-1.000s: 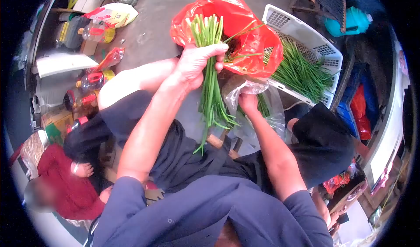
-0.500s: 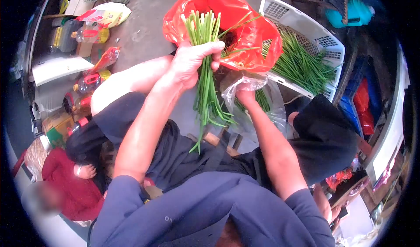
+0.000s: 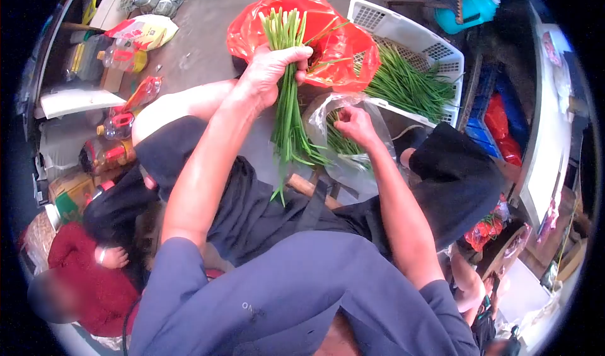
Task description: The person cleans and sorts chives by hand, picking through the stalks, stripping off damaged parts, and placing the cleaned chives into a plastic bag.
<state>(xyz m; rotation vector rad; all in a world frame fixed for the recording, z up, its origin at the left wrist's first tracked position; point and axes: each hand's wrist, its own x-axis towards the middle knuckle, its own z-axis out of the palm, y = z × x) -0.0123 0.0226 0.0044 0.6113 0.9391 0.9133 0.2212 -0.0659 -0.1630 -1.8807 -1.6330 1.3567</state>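
My left hand [image 3: 271, 72] is closed round a bunch of chives [image 3: 287, 110], its pale cut ends up and its long green leaves hanging down. Just behind it lies an open red plastic bag [image 3: 343, 41] with some loose stalks at its mouth. My right hand [image 3: 356, 128] hovers over the opening of a clear plastic bag [image 3: 372, 160], thumb and fingers curled together. Whether it pinches anything cannot be made out. More chives [image 3: 340, 138] lie inside the clear bag.
A white slotted crate [image 3: 403, 25] at the back right holds a heap of chives [image 3: 413, 82]. Several bottles [image 3: 116, 126] line the left side. A person in a red top [image 3: 94, 274] sits at lower left. A blue crate [image 3: 482, 120] stands at right.
My right hand has come up out of the clear bag's mouth, its fingers now visible. The left hand still grips the bunch. The whole view has shifted slightly.
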